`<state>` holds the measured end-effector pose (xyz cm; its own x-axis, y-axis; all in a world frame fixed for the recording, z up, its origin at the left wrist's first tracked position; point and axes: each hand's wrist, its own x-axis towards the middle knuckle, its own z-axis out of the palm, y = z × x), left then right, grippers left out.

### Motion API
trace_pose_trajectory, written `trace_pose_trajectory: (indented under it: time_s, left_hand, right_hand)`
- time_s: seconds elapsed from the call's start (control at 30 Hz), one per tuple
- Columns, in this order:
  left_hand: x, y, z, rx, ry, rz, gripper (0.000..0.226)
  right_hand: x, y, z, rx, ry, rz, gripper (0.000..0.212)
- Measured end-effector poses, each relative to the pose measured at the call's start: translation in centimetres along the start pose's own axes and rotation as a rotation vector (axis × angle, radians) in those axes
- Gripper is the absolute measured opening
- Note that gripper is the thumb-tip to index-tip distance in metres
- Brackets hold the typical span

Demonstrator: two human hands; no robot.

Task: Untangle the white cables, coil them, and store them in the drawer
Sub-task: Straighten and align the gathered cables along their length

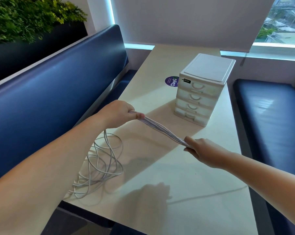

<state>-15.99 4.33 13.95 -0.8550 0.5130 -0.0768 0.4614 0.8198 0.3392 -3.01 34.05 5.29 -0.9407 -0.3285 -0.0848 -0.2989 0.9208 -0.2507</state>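
A bundle of white cable strands [162,130] is stretched taut above the table between my two hands. My left hand [119,114] grips one end with curled fingers. My right hand [200,150] grips the other end, lower and nearer to me. More white cable [102,165] hangs from below my left hand and lies in loose tangled loops on the table's left side. A small white drawer unit [202,89] with several closed drawers stands further back on the table.
The cream table [185,175] runs away from me toward a window. Blue padded benches [41,102] flank it on both sides. A round purple sticker [171,81] lies beside the drawer unit. A planter with green foliage [24,17] sits behind the left bench.
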Motion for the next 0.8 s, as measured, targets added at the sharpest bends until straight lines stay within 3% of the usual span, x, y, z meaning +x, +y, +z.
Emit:
trace_pose_trajectory:
  time_s: [0.3,0.43,0.53,0.63,0.7,0.8]
  left_hand:
    - [-0.1,-0.9,-1.1,-0.106,0.069,-0.064,0.064]
    - [-0.2,-1.5,-0.6,-0.171,0.055,-0.074,0.065]
    - [-0.2,-2.2,0.2,-0.231,-0.012,-0.124,0.071]
    - [-0.2,-2.7,0.8,-0.281,-0.232,-0.215,0.078]
    - [0.0,-2.4,0.6,-0.194,-0.368,-0.234,0.089]
    - [0.4,0.7,-0.4,0.007,-0.215,-0.136,0.110]
  right_hand:
    - [0.5,-0.9,-1.6,0.221,-0.026,0.161,0.035]
    - [0.7,-0.9,-3.0,0.199,0.015,0.155,0.033]
    - [0.9,-0.4,-4.9,0.158,0.001,0.143,0.032]
    - [1.1,-0.5,-6.8,0.053,-0.071,0.128,0.032]
    - [1.3,-1.1,-8.1,-0.033,-0.117,0.124,0.038]
    - [1.6,-2.6,-10.2,-0.119,-0.152,0.105,0.036]
